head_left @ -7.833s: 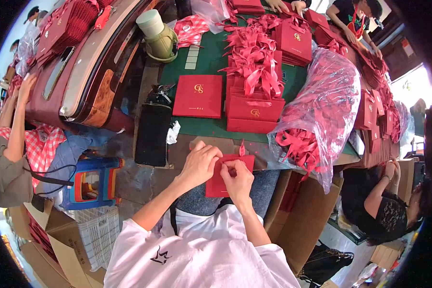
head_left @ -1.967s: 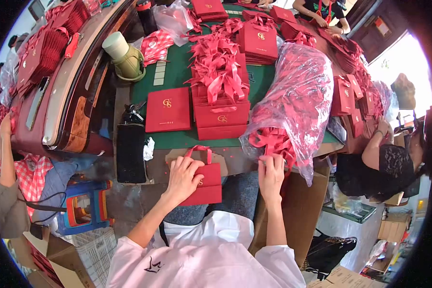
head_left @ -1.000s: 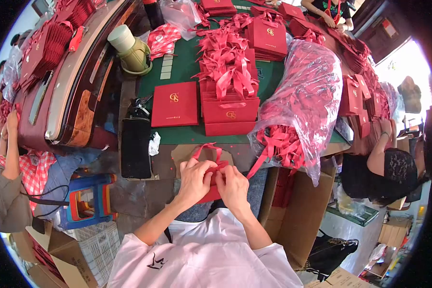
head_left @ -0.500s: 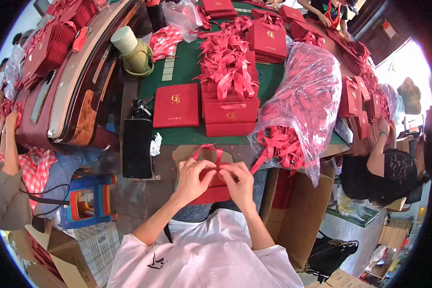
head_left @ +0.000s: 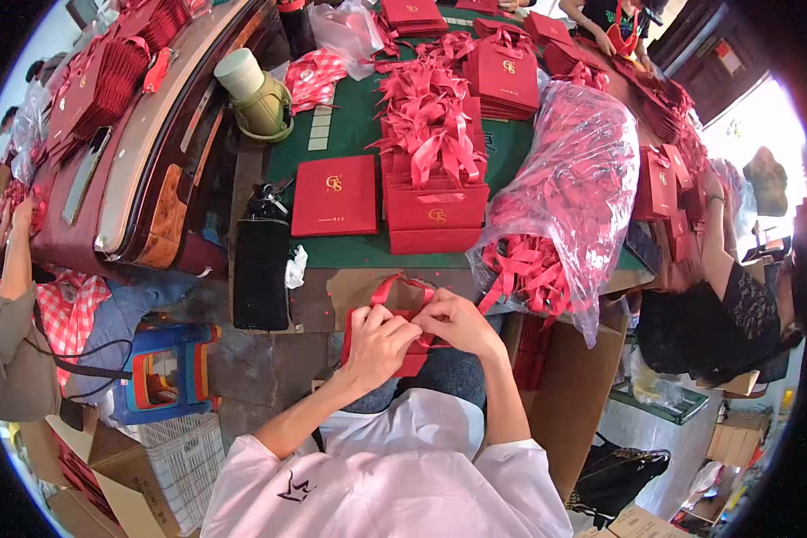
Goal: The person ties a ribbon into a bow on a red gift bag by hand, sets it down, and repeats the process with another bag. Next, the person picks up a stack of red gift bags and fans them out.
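Observation:
Over my lap a small red gift bag (head_left: 410, 366) is partly hidden behind my hands. A loop of red ribbon (head_left: 387, 288) rises from its top. My left hand (head_left: 379, 344) is closed with curled fingers on the bag's upper edge. Pinched fingers of my right hand (head_left: 458, 324) hold the ribbon close beside the left fingertips. In front on the table stands a packed row of red gift bags (head_left: 436, 235) with ribbon handles. To their left lies a flat red bag (head_left: 334, 202) with gold lettering.
A clear plastic sack of red ribbons (head_left: 576, 188) overhangs the green table's (head_left: 282, 160) front right edge. A black pouch (head_left: 262, 278) and a lidded cup (head_left: 258, 108) are at the left. An open carton (head_left: 576, 394) stands by my right side. Other people work on both sides.
My left hand has turned, with its fingers now curled over the bag. My right hand has moved slightly right, and the ribbon loop has shifted. The co-worker's arm at right has swung.

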The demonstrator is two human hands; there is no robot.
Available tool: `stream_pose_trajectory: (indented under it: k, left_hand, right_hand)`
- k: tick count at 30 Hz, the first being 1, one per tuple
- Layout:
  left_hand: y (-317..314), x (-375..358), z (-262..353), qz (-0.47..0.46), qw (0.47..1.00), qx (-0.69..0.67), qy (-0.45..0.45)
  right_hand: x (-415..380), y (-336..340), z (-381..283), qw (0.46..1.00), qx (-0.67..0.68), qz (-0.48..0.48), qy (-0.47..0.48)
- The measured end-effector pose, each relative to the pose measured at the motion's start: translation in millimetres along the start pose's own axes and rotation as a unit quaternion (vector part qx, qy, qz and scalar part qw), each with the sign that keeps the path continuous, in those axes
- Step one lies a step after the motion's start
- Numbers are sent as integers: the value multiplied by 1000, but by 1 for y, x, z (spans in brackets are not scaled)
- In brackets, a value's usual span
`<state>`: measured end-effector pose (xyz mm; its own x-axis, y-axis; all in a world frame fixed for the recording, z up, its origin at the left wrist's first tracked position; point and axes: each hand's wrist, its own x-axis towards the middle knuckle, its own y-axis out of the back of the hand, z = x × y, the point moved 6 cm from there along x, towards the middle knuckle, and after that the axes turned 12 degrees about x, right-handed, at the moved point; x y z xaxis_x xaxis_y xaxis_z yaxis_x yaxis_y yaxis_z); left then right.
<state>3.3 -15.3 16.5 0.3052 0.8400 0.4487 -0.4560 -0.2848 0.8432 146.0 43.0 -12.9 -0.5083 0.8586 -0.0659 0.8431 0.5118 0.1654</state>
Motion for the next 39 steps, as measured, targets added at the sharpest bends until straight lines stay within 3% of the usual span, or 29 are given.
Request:
stream_pose_trajectory:
  k: [4, 7, 9, 10, 15, 18, 21, 23, 25, 26, 27, 29, 31, 33, 34, 36, 39]
  left_hand:
    - [3, 5, -4, 3, 1000, 10, 4]
    - [10, 11, -6, 1, 1000, -24, 19]
    - [9, 9, 2, -3, 1000, -30, 8]
    - [9, 8, 5, -5, 999, -36, -2]
    - [7, 14, -17, -22, 996, -54, 73]
    - [7, 18, -34, -13, 991, -47, 128]
    - [4, 23, -44, -10, 988, -45, 147]
    - [-3, 24, -48, -23, 987, -45, 150]
    - [0, 28, -41, 36, 991, 27, 129]
    - [1, 27, -35, 51, 991, 30, 119]
    - [1, 24, -29, 51, 991, 32, 119]
    - [-1, 8, -17, 73, 979, -133, 133]
    - [-12, -9, 0, -16, 933, -303, 191]
    - [-25, -18, 17, -16, 860, -464, 210]
    - [-23, -25, 19, -14, 861, -462, 211]
    - [-40, -47, 25, -186, 787, -510, 294]
    - [-36, -62, 14, -175, 823, -468, 270]
  right_hand:
    - [6, -4, 15, 999, 34, 21, -27]
    - [8, -6, 20, 994, 29, 92, -48]
    - [8, 9, 16, 967, 31, 253, 0]
    - [10, 13, 14, 962, 18, 271, -5]
    - [-5, 25, -14, 963, -15, 270, 13]
    - [-25, 22, -41, 950, -240, 194, 36]
    - [-43, 18, -30, 937, -326, 126, 3]
    - [-47, 15, -37, 931, -333, 142, 35]
    - [-47, 14, -32, 969, -165, 177, -42]
    - [-42, 12, -35, 970, -137, 199, 22]
    - [-39, 8, -34, 970, -136, 199, 23]
    - [-34, 2, -19, 974, 62, 208, -62]
    - [-27, -7, -15, 973, 93, 205, -59]
    - [-22, -14, -17, 971, 101, 214, -31]
    - [-21, -17, -21, 971, 114, 209, -32]
    - [-21, -14, -25, 968, 102, 228, -22]
    - [-22, 1, -29, 959, -1, 282, 40]
